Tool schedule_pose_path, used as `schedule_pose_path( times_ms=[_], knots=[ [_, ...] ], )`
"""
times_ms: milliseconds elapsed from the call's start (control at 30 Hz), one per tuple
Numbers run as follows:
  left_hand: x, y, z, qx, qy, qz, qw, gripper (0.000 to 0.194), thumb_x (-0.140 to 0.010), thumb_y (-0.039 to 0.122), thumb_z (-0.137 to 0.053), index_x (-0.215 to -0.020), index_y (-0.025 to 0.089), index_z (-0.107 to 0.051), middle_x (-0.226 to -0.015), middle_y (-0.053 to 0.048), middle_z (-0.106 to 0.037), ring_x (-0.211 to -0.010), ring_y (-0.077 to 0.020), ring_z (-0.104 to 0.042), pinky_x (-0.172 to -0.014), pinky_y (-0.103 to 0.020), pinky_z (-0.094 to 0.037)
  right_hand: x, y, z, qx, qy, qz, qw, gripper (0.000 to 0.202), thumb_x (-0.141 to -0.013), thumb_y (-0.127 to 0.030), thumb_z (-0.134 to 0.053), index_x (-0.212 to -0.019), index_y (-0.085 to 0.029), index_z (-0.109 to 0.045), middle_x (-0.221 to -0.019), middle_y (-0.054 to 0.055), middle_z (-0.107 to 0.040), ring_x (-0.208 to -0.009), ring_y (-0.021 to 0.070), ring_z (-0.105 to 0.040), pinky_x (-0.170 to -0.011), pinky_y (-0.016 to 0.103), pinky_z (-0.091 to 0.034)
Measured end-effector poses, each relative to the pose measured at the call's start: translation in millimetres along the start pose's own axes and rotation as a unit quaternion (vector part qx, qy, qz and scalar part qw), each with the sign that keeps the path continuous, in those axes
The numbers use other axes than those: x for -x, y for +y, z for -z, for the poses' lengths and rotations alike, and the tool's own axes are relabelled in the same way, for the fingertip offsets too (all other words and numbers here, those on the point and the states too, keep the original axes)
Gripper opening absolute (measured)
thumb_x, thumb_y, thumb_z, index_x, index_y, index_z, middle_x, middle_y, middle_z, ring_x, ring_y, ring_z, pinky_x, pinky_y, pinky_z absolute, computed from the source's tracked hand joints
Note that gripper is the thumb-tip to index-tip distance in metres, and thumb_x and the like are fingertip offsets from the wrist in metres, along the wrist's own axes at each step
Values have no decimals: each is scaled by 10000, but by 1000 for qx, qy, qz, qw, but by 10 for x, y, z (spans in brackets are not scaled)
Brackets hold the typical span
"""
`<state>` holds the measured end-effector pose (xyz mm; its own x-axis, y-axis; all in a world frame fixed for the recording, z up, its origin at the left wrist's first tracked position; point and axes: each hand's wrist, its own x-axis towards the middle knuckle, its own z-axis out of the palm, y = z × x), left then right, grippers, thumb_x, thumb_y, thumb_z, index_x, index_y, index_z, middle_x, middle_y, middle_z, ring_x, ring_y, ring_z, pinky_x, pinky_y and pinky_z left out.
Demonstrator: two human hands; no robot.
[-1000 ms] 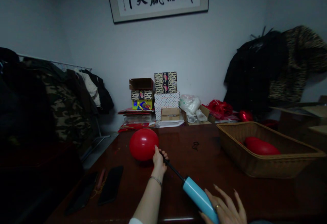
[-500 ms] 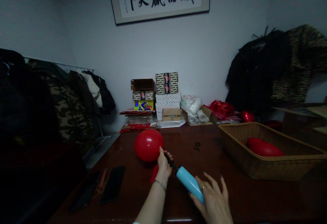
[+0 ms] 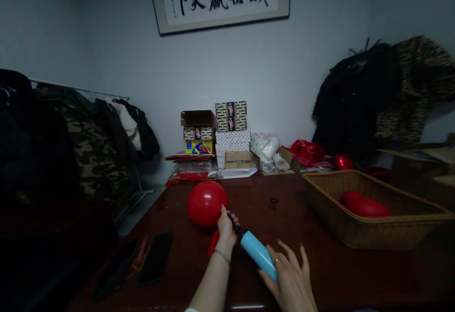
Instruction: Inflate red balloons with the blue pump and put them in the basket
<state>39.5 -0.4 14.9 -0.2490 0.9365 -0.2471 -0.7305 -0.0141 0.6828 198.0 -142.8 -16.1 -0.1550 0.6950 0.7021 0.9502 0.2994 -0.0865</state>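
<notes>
A round red balloon [image 3: 207, 203] sits at the front end of a blue hand pump [image 3: 259, 255] with a black nozzle. My left hand [image 3: 226, 224] is closed around the nozzle and the balloon's neck, thumb up against the balloon. At the pump's rear end is my right hand [image 3: 289, 274], its palm and thumb against the blue barrel and the other fingers spread. A limp red piece [image 3: 213, 243] hangs below the balloon, beside my left wrist.
On the brown table [image 3: 249, 203], a wicker basket [image 3: 373, 236] with red balloons stands right. Two dark phones [image 3: 155, 259] lie left. A small black item [image 3: 273, 204] lies mid-table. Stacked boxes [image 3: 232, 148] and bags [image 3: 265, 146] line the back.
My right hand and the blue barrel have moved up and left, closer to my left hand. Less of the black rod shows between them. The balloon is nearly where it was.
</notes>
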Motion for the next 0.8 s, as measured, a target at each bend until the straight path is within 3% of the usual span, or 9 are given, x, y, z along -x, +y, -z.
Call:
schedule_pose_path(
  times_ms=[367, 567, 800],
  knots=[
    [-152, 206, 49, 3, -9, -21, 1000, 411, -791, 563, -551, -699, 193, -398, -498, 70, -391, -359, -52, -356, -359, -168, -251, 425, 457, 145, 59, 70, 103, 990, 482, -767, -535, -562, -1173, -275, -569, -955, 15, -706, -993, 266, -604, -1081, 562, -71],
    [-101, 198, 23, 12, -7, -13, 1000, 433, -785, 590, -538, -690, 193, -394, -498, 71, -382, -362, -49, -355, -360, -162, -250, 386, 419, 208, 59, 74, 110, 989, 440, -757, -541, -574, -1101, -267, -601, -941, 4, -714, -964, 250, -616, -1090, 541, -42],
    [-34, 80, 61, -5, -29, -14, 999, 424, -777, 586, -552, -702, 196, -404, -495, 66, -402, -367, -55, -359, -373, -171, -272, 241, 256, 88, 29, 48, 68, 996, 418, -776, -509, -568, -1109, -256, -583, -943, 15, -707, -1004, 263, -592, -1078, 555, -60]
  ],
)
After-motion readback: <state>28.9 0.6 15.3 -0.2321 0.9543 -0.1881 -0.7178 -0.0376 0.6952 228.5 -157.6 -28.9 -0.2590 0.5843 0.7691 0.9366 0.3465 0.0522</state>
